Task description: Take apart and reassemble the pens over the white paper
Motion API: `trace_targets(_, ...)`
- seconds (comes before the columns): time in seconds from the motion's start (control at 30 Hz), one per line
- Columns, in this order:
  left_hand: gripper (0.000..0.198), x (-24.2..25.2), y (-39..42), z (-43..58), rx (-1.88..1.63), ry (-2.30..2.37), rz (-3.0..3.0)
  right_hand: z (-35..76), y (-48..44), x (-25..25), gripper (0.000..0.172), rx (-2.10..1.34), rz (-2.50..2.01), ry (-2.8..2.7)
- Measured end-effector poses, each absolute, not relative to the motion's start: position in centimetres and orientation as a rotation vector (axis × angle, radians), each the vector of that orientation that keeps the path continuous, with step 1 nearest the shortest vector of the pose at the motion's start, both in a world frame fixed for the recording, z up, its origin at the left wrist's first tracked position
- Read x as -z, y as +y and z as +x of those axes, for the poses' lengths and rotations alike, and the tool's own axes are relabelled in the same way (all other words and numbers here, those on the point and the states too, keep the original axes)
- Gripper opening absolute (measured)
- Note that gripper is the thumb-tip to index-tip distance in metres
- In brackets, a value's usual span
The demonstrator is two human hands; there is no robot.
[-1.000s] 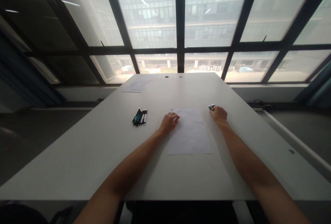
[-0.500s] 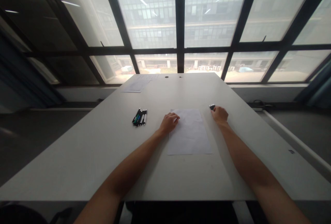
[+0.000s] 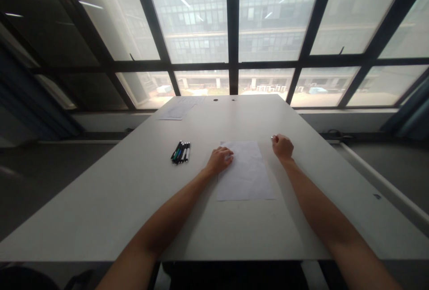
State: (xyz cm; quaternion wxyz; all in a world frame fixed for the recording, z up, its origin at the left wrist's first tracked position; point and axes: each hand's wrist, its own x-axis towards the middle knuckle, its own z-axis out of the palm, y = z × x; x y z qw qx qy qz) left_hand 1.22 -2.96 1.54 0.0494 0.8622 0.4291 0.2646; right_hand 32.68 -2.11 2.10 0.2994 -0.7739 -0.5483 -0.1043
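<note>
Right hand (image 3: pixel 283 148) nudged left; pens (image 3: pixel 272 137) mostly hidden behind fingers (image 3: pixel 276 143).

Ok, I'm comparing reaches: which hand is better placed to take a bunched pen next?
Probably the left hand, resting at the paper's left edge, nearer the bunched pens. The right hand is farther, seemingly closed on something pale-tipped.

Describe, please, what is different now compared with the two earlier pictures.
The right hand has shifted slightly left and now hides most of the silver-tipped items that showed beyond it; I cannot tell whether it grips them. The left hand has opened a little on the paper sheet. The paper sheet and pen group stayed put.
</note>
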Motion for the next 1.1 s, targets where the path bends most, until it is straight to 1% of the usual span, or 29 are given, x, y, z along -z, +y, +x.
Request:
trace_targets(0.1, 0.020, -1.4, -2.8, 1.1, -0.798, 1.335, 2.618, 32.0, -1.9, -2.0, 0.033, 0.219, -1.913, -1.631)
trace_targets(0.27, 0.020, -1.1, -2.4, 1.1, -0.802, 1.379, 2.601, 30.1, -2.2, -1.6, 0.026, 0.004, -1.532, -2.024)
trace_targets(0.4, 0.020, -0.9, -2.3, 1.0, -0.833, 1.377, 2.598, 28.9, -2.6, -1.3, 0.016, -0.141, -1.334, -2.110)
trace_targets(0.47, 0.019, -0.9, -2.3, 1.0, -0.843, 1.381, 2.588, 28.7, -2.5, -1.1, 0.014, -0.173, -1.277, -2.113)
trace_targets(0.63, 0.018, -1.0, -2.4, 1.0, -0.855, 1.379, 2.568, 29.1, -2.1, -0.2, 0.014, -0.170, -1.203, -2.151)
trace_targets(0.77, 0.019, -1.0, -2.4, 1.0, -0.863, 1.369, 2.559, 29.2, -1.9, 0.3, 0.011, -0.187, -1.232, -2.185)
trace_targets(1.1, 0.019, -0.8, -2.3, 1.1, -0.886, 1.374, 2.537, 29.2, -1.9, 0.2, 0.012, -0.220, -1.252, -2.182)
